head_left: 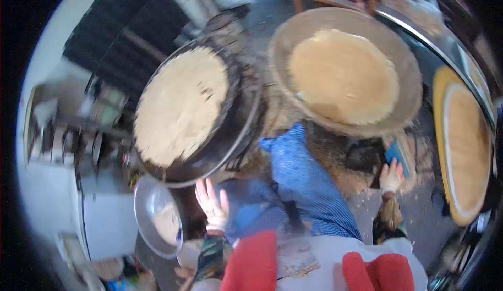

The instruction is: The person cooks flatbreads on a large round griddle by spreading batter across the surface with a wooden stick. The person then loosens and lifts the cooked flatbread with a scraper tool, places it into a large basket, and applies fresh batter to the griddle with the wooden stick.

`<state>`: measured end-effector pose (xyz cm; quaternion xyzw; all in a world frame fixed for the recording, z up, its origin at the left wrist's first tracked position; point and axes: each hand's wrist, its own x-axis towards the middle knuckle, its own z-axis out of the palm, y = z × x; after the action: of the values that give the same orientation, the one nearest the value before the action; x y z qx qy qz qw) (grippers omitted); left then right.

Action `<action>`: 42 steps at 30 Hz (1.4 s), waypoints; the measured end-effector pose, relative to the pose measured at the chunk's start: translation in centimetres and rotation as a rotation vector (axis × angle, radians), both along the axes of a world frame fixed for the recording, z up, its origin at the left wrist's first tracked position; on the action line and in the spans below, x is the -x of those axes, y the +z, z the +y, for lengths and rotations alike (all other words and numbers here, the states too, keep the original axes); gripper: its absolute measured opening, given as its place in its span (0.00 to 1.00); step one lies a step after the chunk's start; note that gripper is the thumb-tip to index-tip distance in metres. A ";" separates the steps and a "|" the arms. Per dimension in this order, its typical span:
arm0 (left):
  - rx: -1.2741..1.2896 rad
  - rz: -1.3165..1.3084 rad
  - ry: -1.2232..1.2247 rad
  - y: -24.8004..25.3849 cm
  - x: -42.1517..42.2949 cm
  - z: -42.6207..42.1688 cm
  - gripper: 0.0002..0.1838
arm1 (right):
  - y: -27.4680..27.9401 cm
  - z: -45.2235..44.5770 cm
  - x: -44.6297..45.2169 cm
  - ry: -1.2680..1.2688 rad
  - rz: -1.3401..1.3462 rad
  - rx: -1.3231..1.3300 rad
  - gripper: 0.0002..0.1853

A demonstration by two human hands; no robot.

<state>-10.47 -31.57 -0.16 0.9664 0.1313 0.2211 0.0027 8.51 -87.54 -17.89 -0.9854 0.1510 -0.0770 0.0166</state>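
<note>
My left hand (211,205) is open, its fingers spread, just beside the near rim of a large dark round pan (234,89). A pale, flat round layer (183,105), like dough or batter, covers the pan, with small dark marks on its right side. Down on the right, my right hand (392,177) stretches its fingers toward a flat blue thing (396,156) near the floor. Whether the fingertips touch it I cannot tell. Ahead stands a wide brown basin (414,81) with a smooth tan layer (343,76) inside.
A clear bowl (141,207) with some pale stuff sits at the lower left. On the right is a yellow-rimmed round tray (441,134) with a tan surface. My legs in blue patterned cloth (309,181) lie between pan and basin. A white cabinet (110,220) stands at left.
</note>
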 end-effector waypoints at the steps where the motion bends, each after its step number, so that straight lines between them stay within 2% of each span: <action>1: -0.012 -0.012 0.035 1.8 -0.6 0.8 0.34 | -0.4 0.5 0.5 -0.010 -0.024 -0.022 0.28; 3: -0.054 -0.084 0.078 4.1 -1.8 3.9 0.33 | 0.1 2.7 2.1 0.045 -0.051 -0.063 0.26; 7: -0.091 -0.206 0.207 6.5 -4.6 12.6 0.32 | -0.2 5.6 3.5 0.346 -0.105 -0.134 0.25; 9: -0.075 -0.230 0.249 5.2 -5.5 17.5 0.33 | -0.8 6.6 3.3 0.442 -0.101 -0.131 0.25; 11: -0.088 -0.192 0.295 5.5 -7.1 22.0 0.33 | 1.3 9.9 3.1 0.494 -0.146 -0.331 0.23; 12: -0.105 -0.156 0.324 5.2 -8.1 24.2 0.33 | 2.2 11.2 2.5 0.502 -0.144 -0.321 0.23; 14: -0.154 -0.118 0.366 4.0 -10.4 27.8 0.34 | 4.5 14.5 0.8 0.528 -0.077 -0.494 0.23; 15: -0.195 -0.101 0.350 3.3 -11.4 28.7 0.34 | 6.1 17.2 0.3 0.533 -0.146 -0.697 0.22; 16: -0.235 -0.083 0.332 2.7 -12.1 29.3 0.35 | 8.5 19.8 -0.6 0.576 -0.131 -0.689 0.21; 18: -0.188 -0.127 0.304 0.8 -13.5 28.9 0.35 | 12.6 25.1 -1.5 0.641 -0.070 -1.028 0.20; 20: -0.233 0.021 0.280 -2.5 -14.3 28.2 0.35 | 15.6 31.3 -2.6 0.524 0.093 -1.654 0.22; 21: -0.028 0.267 0.366 -3.2 -14.9 27.3 0.36 | 16.1 34.0 -3.1 0.519 0.186 -1.758 0.24; 24: 0.037 0.248 0.447 -3.1 -16.1 23.8 0.38 | 16.6 41.1 -5.0 0.447 0.536 -2.020 0.29; 26: 0.048 0.272 0.462 -2.5 -16.2 21.6 0.39 | 16.4 45.0 -6.0 0.300 0.755 -2.171 0.32; 28: 0.107 0.279 0.474 -2.1 -16.2 19.5 0.39 | 15.0 48.4 -7.6 0.096 0.935 -2.177 0.33; 29: 0.125 0.289 0.475 -1.9 -16.1 18.4 0.40 | 15.4 49.4 -8.4 -0.089 1.010 -2.234 0.29; 30: 0.145 0.301 0.475 -1.8 -16.0 17.3 0.40 | 11.9 50.1 -9.4 -0.070 1.007 -2.241 0.29; 31: 0.176 0.315 0.447 -1.7 -15.7 16.3 0.40 | 5.5 50.9 -11.3 0.221 0.789 -2.193 0.27; 32: 0.211 0.329 0.420 -1.6 -15.5 15.3 0.41 | 5.2 50.7 -11.9 0.464 0.605 -2.024 0.23; 33: 0.339 0.325 0.389 -0.8 -15.2 14.1 0.42 | 6.9 49.8 -12.4 0.740 0.352 -1.699 0.18; 35: 0.452 0.154 0.286 0.9 -13.9 11.4 0.38 | 9.4 48.0 -13.6 0.871 0.093 -1.435 0.11; 37: 0.452 -0.068 0.131 2.4 -11.3 8.3 0.34 | 12.8 45.8 -15.5 0.679 0.217 -1.599 0.12; 38: 0.422 -0.161 0.058 3.4 -9.6 6.6 0.33 | 14.1 45.1 -17.7 0.105 0.627 -2.019 0.14; 40: 0.365 -0.135 -0.008 3.5 -5.9 4.0 0.33 | 14.8 40.8 -21.7 0.460 0.508 -1.908 0.16; 42: 0.393 -0.027 -0.007 2.3 -2.2 2.0 0.34 | 18.1 36.9 -26.3 0.360 0.458 -1.723 0.14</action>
<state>-8.24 -29.56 2.14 0.9446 0.1687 0.2042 0.1939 34.80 -50.59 0.19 -0.6315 -0.0002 0.2641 0.7290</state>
